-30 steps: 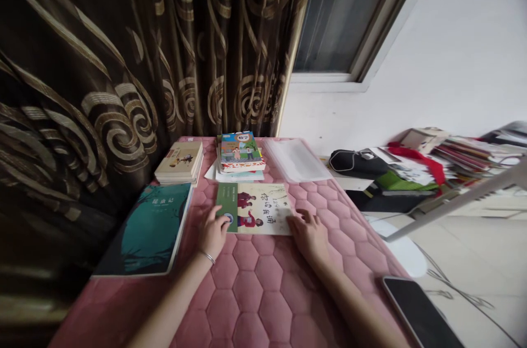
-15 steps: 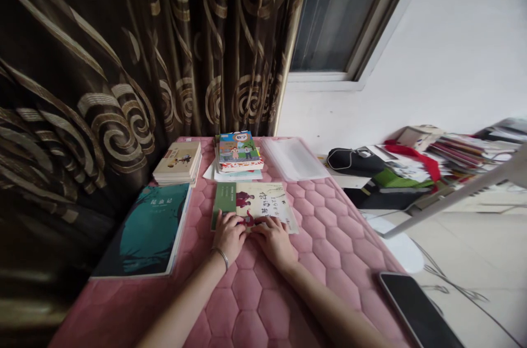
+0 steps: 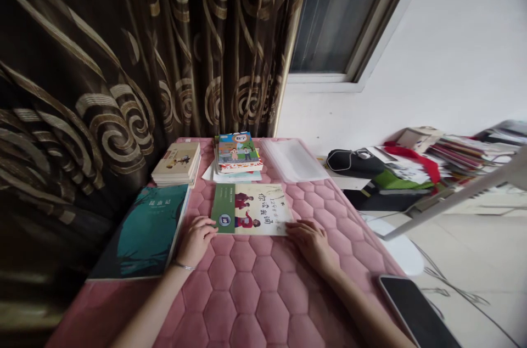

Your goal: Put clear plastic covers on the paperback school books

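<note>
A thin book (image 3: 263, 208) with a green band, drawn figures and large characters lies flat on the pink quilted table cover (image 3: 251, 293), turned sideways to me. At its lower left corner is my left hand (image 3: 198, 238), wearing a bracelet; its slightly bent fingertips touch the edge. My right hand (image 3: 310, 241) lies at the lower right corner, fingers extended and touching the cover. Neither hand visibly wraps around the book, and both thumbs are mostly hidden.
Left are a large teal book (image 3: 152, 227) and a stack of beige books (image 3: 176, 164). Behind lie colourful textbooks (image 3: 237, 151) and clear plastic sheets (image 3: 296, 161). A phone (image 3: 415, 309) sits at the right edge. Beyond it are a pale slanted post (image 3: 448, 200) and piled papers (image 3: 457, 153).
My hands have moved apart from the book's lower middle, the left to its left corner and the right to its right corner. More of the cover now shows.
</note>
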Action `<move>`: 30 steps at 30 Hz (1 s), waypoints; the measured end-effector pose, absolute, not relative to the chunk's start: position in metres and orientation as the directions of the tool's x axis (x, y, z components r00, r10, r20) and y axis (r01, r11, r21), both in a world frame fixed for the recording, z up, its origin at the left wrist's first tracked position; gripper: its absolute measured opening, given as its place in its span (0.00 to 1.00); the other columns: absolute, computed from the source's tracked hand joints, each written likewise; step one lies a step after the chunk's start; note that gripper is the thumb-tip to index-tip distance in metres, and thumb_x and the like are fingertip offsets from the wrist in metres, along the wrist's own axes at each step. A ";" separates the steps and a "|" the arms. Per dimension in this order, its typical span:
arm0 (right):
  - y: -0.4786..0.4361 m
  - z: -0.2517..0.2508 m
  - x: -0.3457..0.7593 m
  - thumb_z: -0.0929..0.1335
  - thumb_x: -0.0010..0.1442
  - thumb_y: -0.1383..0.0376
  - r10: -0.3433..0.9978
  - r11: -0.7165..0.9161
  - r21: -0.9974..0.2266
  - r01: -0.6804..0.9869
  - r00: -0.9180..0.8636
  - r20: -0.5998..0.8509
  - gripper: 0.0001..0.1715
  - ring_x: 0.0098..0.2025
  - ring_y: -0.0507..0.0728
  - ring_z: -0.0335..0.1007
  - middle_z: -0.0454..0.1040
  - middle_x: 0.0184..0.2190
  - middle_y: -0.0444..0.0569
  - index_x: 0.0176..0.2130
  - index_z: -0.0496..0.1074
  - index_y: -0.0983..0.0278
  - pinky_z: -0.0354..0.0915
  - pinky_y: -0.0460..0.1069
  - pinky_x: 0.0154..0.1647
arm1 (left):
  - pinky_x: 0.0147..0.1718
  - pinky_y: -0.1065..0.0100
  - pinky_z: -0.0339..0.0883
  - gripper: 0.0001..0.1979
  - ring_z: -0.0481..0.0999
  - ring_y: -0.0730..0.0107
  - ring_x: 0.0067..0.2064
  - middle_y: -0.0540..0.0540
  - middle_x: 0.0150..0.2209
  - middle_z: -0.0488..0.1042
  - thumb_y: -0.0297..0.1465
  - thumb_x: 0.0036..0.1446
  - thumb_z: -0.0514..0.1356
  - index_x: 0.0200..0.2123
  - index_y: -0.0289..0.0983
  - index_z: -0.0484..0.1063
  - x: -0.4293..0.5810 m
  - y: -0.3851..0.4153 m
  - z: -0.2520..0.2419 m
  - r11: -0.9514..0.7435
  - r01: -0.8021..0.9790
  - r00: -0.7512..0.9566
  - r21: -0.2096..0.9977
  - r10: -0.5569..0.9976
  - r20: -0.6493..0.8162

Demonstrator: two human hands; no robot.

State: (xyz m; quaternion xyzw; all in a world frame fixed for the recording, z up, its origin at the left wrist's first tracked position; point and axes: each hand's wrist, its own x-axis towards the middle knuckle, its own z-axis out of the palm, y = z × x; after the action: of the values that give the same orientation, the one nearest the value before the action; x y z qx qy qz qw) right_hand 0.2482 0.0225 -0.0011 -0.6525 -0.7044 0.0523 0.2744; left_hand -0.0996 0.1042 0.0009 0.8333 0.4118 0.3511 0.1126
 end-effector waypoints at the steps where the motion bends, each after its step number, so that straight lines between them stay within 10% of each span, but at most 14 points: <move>1: 0.023 -0.002 0.251 0.63 0.62 0.59 0.947 0.150 -0.436 0.887 -0.002 0.322 0.15 0.53 0.63 0.66 0.78 0.45 0.47 0.38 0.79 0.55 0.59 0.61 0.52 | 0.45 0.59 0.70 0.09 0.72 0.64 0.44 0.46 0.36 0.77 0.23 0.55 0.60 0.26 0.40 0.77 -0.101 0.105 0.000 -0.635 0.606 0.412 0.478 0.766 0.494; 30: 0.051 0.014 0.141 0.67 0.61 0.64 0.926 0.239 -0.373 0.896 -0.095 0.365 0.07 0.51 0.61 0.64 0.77 0.45 0.46 0.36 0.77 0.57 0.57 0.56 0.47 | 0.59 0.46 0.51 0.09 0.72 0.65 0.40 0.48 0.33 0.74 0.20 0.54 0.59 0.28 0.39 0.74 -0.011 0.083 0.017 -0.610 0.735 0.502 0.298 0.784 0.366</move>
State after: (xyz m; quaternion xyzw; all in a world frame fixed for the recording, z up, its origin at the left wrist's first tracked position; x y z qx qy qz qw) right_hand 0.1411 0.0508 0.0137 -0.6162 -0.7394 0.0278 0.2697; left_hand -0.0110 0.0830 0.0171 0.8650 0.4389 0.2378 0.0513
